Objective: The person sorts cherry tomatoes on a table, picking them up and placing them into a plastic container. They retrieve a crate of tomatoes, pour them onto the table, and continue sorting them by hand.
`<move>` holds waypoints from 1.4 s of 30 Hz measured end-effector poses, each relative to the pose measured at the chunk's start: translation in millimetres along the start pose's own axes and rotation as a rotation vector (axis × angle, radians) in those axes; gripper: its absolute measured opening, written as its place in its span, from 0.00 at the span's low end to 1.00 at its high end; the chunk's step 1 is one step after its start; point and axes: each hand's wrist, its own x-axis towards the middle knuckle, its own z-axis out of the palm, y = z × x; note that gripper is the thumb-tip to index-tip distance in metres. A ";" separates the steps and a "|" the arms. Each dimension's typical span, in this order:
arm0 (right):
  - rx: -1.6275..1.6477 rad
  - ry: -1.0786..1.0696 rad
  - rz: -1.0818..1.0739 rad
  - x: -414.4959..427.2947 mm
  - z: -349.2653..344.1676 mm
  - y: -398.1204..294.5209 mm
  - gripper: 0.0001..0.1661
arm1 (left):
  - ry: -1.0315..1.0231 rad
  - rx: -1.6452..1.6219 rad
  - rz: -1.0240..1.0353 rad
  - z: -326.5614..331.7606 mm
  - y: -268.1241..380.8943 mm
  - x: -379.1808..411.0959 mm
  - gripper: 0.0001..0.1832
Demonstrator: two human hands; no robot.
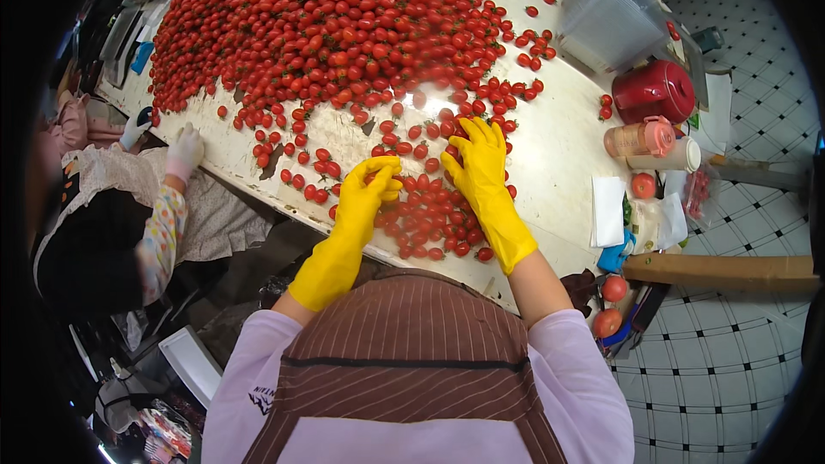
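Note:
Both of my hands wear yellow rubber gloves over a white table [554, 161]. My left hand [372, 190] has its fingers curled inward, with a bit of red at the fingertips; whether it grips a tomato I cannot tell. My right hand [480, 154] reaches palm down, fingers extended over cherry tomatoes, and partly hides some of them. Between my hands and the table's near edge lies a loose group of cherry tomatoes [438, 212]. Beyond them rises a large heap of red cherry tomatoes [322, 32], some with green stems.
At the left, a co-worker's gloved hand [185, 148] rests by the table edge. Along the right stand stacked clear plastic containers [602, 19], a red lidded jug [653, 91], a pink-lidded bottle [638, 138] and a folded white paper [607, 212]. A cardboard piece [715, 272] juts out over the tiled floor.

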 end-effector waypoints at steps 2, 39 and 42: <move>0.223 -0.001 0.013 6.1 -13.7 -23.3 0.16 | -0.135 -0.323 -0.123 -10.5 -8.7 8.0 0.20; 0.566 0.209 0.365 -1.3 -8.1 -16.8 0.11 | -0.202 0.806 0.393 34.7 6.0 80.1 0.20; 0.597 0.229 0.367 15.2 -8.8 -31.7 0.12 | -0.194 -0.044 -0.232 46.9 32.6 57.7 0.24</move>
